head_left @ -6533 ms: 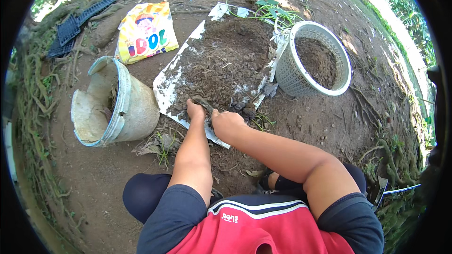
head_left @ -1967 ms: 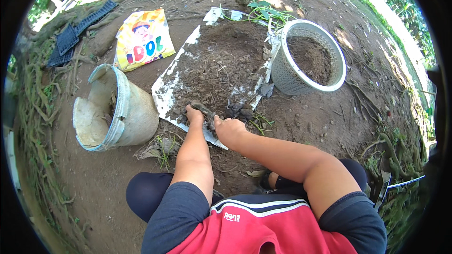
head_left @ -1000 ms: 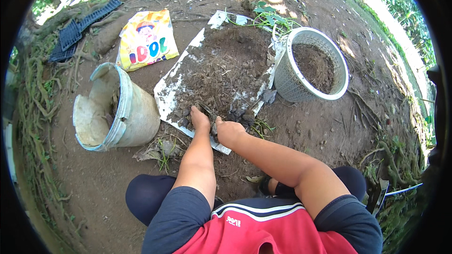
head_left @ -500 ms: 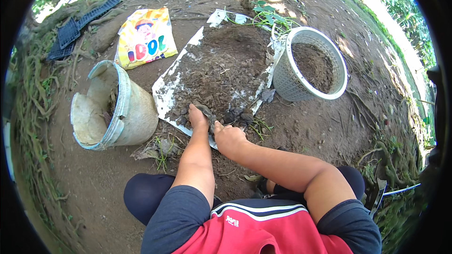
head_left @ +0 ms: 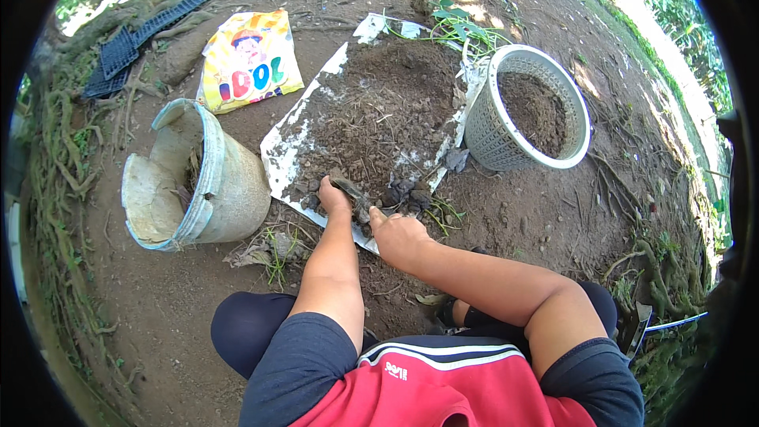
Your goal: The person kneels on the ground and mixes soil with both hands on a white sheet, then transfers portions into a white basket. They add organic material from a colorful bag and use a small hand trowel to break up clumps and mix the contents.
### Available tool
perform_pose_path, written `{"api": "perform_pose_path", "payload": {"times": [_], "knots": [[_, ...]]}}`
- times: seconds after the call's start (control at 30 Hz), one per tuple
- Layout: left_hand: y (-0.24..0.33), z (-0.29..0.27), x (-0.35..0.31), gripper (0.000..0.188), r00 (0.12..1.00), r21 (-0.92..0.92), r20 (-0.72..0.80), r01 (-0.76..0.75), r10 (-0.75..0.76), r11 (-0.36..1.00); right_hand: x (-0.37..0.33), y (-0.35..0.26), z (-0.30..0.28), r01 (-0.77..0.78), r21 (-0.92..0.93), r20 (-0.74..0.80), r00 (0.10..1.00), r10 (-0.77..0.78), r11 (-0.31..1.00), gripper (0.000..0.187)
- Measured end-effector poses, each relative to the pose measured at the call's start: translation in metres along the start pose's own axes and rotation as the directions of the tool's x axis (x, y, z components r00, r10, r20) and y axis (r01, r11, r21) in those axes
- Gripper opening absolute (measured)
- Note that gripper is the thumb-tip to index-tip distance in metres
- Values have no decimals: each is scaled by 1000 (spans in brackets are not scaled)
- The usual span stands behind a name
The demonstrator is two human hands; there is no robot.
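Note:
A white sheet lies on the ground in front of me, heaped with loose brown soil. At its near edge my left hand is closed at the upper end of a narrow, grey-brown, soil-caked piece; what its fingers hold is partly hidden. My right hand is closed at the lower end of this piece, thumb side toward the left hand. Whether the piece is a tool or a clod I cannot tell. Dark clumps lie on the sheet just beyond my right hand.
A broken, pale bucket leans on its side at left. A white perforated basket with soil stands at right. Beyond are a yellow printed plastic bag, black trays and a leafy vine. Roots cross the ground.
My right hand has shifted slightly to the right, and more of the narrow piece shows between my hands. The whole view has moved a little.

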State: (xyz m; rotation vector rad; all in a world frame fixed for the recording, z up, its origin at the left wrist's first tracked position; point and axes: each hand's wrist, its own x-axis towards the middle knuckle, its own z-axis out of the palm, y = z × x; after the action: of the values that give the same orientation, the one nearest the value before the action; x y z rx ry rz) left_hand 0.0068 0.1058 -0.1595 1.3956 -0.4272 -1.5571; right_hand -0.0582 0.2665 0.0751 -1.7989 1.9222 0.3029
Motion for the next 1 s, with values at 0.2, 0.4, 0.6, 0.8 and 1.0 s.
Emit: {"api": "perform_pose_path", "payload": {"times": [0.2, 0.4, 0.6, 0.8, 1.0], "knots": [[-3, -3, 11, 23, 966, 534, -55, -187, 254, 824, 7, 7, -6, -29, 80, 23, 999, 27, 996, 59], [13, -3, -15, 17, 878, 850, 234, -394, 419, 351, 25, 41, -5, -151, 405, 114, 987, 114, 902, 45], [36, 3, -29, 20, 916, 940, 208, -285, 344, 190, 29, 44, 10, -161, 413, 115, 986, 125, 897, 50], [36, 7, -29, 38, 957, 870, 33, -170, 289, 462, 29, 25, 19, -111, 337, 81, 993, 88, 935, 51], [35, 7, -28, 28, 955, 838, 144, -257, 258, 482, 33, 18, 22, -119, 368, 84, 992, 95, 922, 51]]}}
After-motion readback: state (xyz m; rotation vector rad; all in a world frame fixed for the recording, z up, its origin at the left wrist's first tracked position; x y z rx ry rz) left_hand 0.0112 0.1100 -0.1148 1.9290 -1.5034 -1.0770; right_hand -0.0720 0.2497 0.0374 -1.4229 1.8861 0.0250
